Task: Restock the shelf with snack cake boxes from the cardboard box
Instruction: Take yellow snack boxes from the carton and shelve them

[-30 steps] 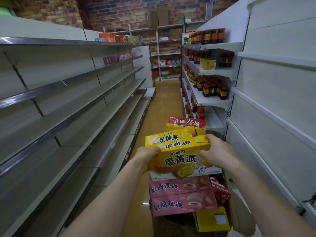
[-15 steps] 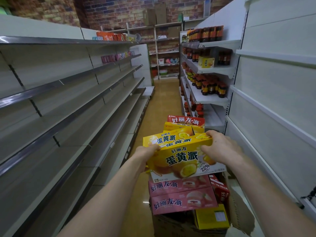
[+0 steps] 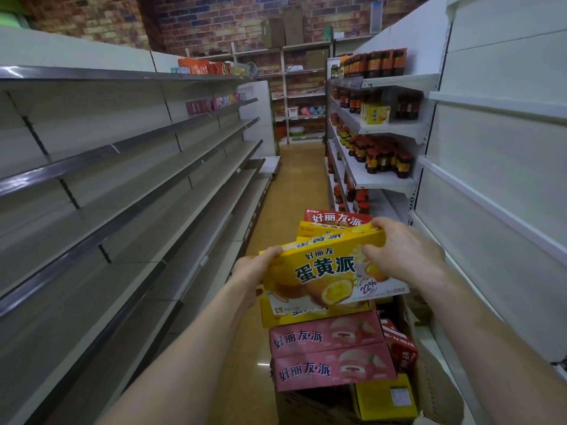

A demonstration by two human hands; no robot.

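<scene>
- The person stands in a shop aisle with both arms out, holding a yellow snack cake box (image 3: pixel 325 271) between the two hands, tilted, its printed face turned up toward them.
- The left hand (image 3: pixel 254 271) grips the box's left end; its fingers are curled round that edge and mostly hidden behind the carton.
- The right hand (image 3: pixel 405 256) holds the right end, thumb on the printed face, fingers wrapped over the top edge.
- The held box sits just above a stack of other cartons: another yellow box (image 3: pixel 306 314) directly under it, then two pink boxes (image 3: pixel 328 354), one on the other.
- Behind the held box, a red box (image 3: pixel 337 216) and more yellow ones stand in the pile.
- The stack rises out of an open cardboard box (image 3: pixel 435 391) on the floor, its torn flap visible on the right; a red carton and a yellow one are wedged low along its right side.
- To the left runs a long grey shelf unit (image 3: pixel 122 179), bare nearby.
- On the right, white shelves (image 3: pixel 383 179) carry dark jars (image 3: pixel 383 157).
</scene>
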